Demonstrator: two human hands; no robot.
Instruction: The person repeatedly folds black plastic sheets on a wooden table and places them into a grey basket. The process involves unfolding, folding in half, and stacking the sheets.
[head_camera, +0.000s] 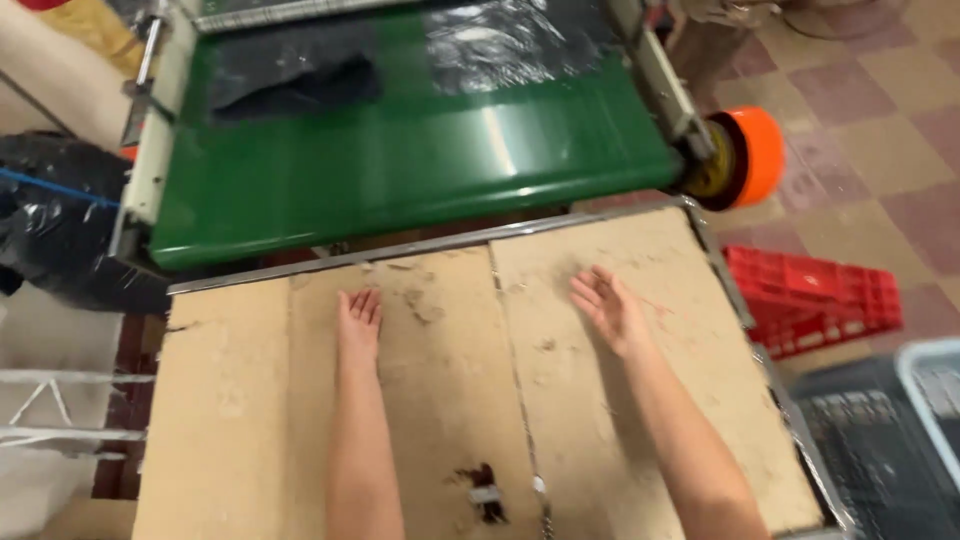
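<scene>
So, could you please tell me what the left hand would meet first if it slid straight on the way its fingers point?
Probably the metal rim at the far edge of the cardboard-covered table. The left hand lies flat, open, pointing at it; beyond comes the green conveyor belt.

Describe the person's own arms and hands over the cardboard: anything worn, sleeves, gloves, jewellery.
Both arms are bare as far as the view shows, with no sleeves in sight. The left hand and right hand are bare too: no gloves, and no rings, watch or bracelets that I can make out. Fingernails look short and unpainted, though the picture is a little blurred. No markings or bandages show.
</scene>
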